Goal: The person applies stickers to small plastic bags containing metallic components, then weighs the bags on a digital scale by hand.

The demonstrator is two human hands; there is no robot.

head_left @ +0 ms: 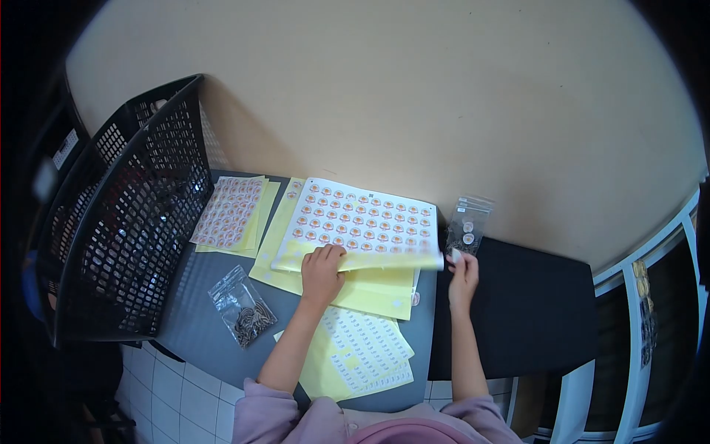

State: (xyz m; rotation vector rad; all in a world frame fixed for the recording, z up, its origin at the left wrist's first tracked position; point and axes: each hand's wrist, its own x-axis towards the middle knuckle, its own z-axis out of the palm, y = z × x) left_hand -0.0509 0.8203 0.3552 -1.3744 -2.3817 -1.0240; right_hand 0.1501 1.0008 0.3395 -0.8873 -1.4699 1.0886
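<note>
A white sheet of round orange-and-white stickers [362,214] lies at the middle of the grey table, its near edge curled up so the yellow backing shows. My left hand [323,274] grips that curled edge, fingers bent over it. Beside the sheet's right corner, my right hand [464,281] pinches a small white piece that looks like a sticker [455,256]. Just beyond it lies a clear zip bag [473,211] with dark contents and round white pieces on it. Under the sheet are yellow backing sheets [377,292].
Left of me stands a tall black perforated basket [140,185]. Nearby lie another stack of sticker sheets [231,211] and a zip bag of small metal parts [248,314]. Sheets with small bluish prints [370,348] lie close to me. A black surface [518,311] adjoins the grey table [196,296].
</note>
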